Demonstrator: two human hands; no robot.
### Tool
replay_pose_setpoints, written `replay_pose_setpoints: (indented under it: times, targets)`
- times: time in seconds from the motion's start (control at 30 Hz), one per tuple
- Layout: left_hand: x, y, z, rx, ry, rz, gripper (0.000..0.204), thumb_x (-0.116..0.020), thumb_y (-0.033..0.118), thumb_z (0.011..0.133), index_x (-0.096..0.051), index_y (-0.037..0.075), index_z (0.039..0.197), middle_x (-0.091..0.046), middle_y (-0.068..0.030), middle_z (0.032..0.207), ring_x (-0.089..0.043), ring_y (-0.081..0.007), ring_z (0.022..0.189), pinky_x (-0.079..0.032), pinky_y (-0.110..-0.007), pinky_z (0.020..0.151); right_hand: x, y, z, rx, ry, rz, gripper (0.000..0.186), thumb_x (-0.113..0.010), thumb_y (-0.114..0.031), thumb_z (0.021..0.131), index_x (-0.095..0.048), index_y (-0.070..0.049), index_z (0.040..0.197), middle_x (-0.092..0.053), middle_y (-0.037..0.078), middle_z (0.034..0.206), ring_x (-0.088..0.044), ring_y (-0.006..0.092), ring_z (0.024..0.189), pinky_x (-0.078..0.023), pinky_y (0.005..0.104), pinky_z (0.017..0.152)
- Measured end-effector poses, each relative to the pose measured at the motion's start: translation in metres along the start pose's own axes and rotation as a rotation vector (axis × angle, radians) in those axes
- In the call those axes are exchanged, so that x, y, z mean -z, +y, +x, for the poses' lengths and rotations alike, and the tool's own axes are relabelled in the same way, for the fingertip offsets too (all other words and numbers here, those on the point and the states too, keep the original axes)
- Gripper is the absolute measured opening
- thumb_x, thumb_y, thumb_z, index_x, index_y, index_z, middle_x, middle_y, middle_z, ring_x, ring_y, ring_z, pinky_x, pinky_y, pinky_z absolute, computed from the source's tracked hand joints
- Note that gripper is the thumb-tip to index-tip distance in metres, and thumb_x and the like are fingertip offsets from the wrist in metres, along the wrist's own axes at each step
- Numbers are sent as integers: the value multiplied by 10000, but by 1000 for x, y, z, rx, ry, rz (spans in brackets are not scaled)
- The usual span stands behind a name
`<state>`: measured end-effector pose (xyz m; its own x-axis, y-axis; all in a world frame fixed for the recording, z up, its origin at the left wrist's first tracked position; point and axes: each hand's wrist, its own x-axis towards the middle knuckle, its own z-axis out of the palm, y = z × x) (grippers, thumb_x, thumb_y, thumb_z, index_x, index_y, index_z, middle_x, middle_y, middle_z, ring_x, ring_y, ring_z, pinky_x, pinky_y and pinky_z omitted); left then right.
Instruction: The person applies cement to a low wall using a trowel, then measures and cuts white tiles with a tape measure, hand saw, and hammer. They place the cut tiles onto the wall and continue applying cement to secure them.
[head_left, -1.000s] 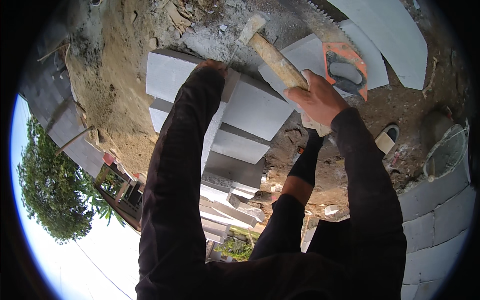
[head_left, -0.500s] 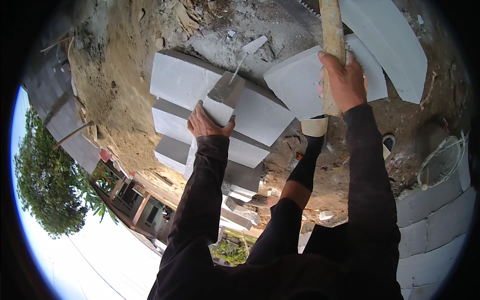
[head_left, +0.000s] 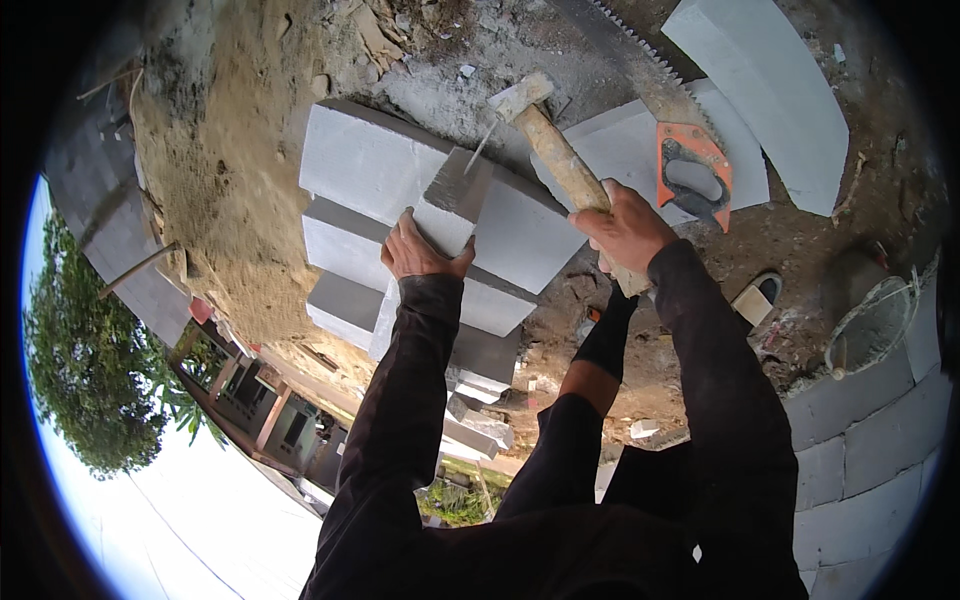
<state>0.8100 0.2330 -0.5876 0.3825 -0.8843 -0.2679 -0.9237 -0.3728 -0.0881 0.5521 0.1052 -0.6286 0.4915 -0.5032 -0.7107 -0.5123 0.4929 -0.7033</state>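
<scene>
My left hand [head_left: 422, 250] grips the near end of a small grey-white block [head_left: 450, 205], thumb on one side and fingers on the other. That piece lies across a stack of larger pale blocks [head_left: 360, 160]. From its far end a thin metal rod [head_left: 482, 146] sticks out at a slant. My right hand [head_left: 632, 225] is closed round the wooden handle of a hammer [head_left: 568, 160]. The hammer's whitish, crusted head overlaps the rod's far tip; whether they touch I cannot tell.
A hand saw with an orange handle [head_left: 694, 150] lies on pale slabs [head_left: 610, 150] at the right. Beyond it rests a long pale slab [head_left: 770, 90]. A bucket [head_left: 870, 310] stands at the right near a block wall [head_left: 850, 450]. My leg [head_left: 600, 350] stands beside the stack.
My right hand has swung the hammer down and left, bringing its head into view by the rod's tip. The saw handle is now uncovered. My left hand stays on the small block.
</scene>
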Motion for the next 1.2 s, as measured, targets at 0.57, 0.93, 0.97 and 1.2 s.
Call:
replay_pose_setpoints:
  times: [0.57, 0.93, 0.97, 1.2]
  targets:
    - [7, -5, -5, 46, -34, -9, 947, -789, 357, 503, -308, 17, 1245, -480, -171, 1079, -455, -333, 1027, -302, -465, 913, 48, -68, 16, -217, 350, 440, 466, -586, -326, 736, -435, 84, 898, -551, 274, 819, -576, 380, 705, -475, 423, 675]
    - [6, -4, -4, 58, -57, -20, 954, -793, 372, 501, -312, 7, 1239, -480, -177, 1062, -455, -338, 1001, -300, -461, 901, 38, -58, 7, -241, 324, 407, 421, -594, -280, 748, -440, 77, 911, -513, 148, 690, -572, 225, 530, -473, 333, 441]
    - [7, -4, -2, 59, -58, -19, 956, -794, 376, 501, -312, 6, 1238, -479, -178, 1062, -454, -338, 1003, -299, -461, 901, 25, -58, 10, -252, 382, 449, 425, -593, -284, 747, -440, 75, 916, -512, 148, 686, -574, 238, 542, -476, 337, 446]
    - [7, -8, -7, 95, -92, 6, 951, -798, 382, 494, -321, 17, 1232, -474, -174, 1075, -445, -332, 1024, -294, -457, 908, 29, -42, -2, -245, -34, 205, 397, -614, -283, 753, -470, 55, 903, -539, 130, 713, -587, 231, 608, -480, 319, 467]
